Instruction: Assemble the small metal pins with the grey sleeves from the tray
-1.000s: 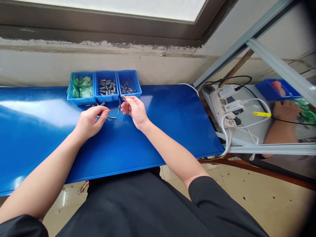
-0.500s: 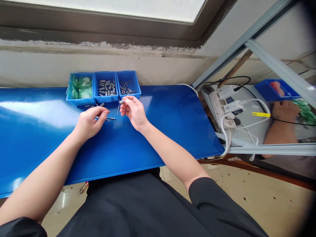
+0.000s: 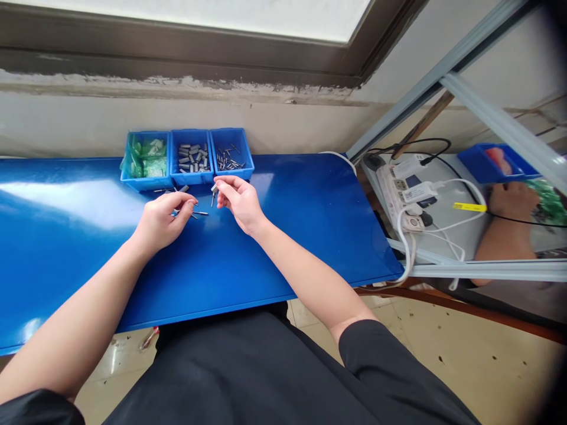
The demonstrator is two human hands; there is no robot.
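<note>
Head view, left to right: over the blue desk (image 3: pixel 66 265), the left hand (image 3: pixel 163 218) curls above loose metal pins (image 3: pixel 194 212), its grip unclear. Three blue bins (image 3: pixel 190 179) sit beyond, holding green bags (image 3: pixel 148 159), grey cylinders (image 3: pixel 192 157) and thin pins (image 3: pixel 229 157). The right hand (image 3: pixel 239 199), fingertips together, pinches a small metal piece (image 3: pixel 215 188).

"What surfaces do we have here?"

"We see a long blue bench top (image 3: pixel 66 265), smooth and glossy, and blue plastic bins (image 3: pixel 190 180) with a duller sheen."

"And inside the bins?"

"We find shiny slim steel pins (image 3: pixel 228 158), dull grey metal cylinders (image 3: pixel 190 158) and crinkled translucent green plastic bags (image 3: pixel 144 162). Below, we see matt black cloth trousers (image 3: pixel 248 378)."
</note>
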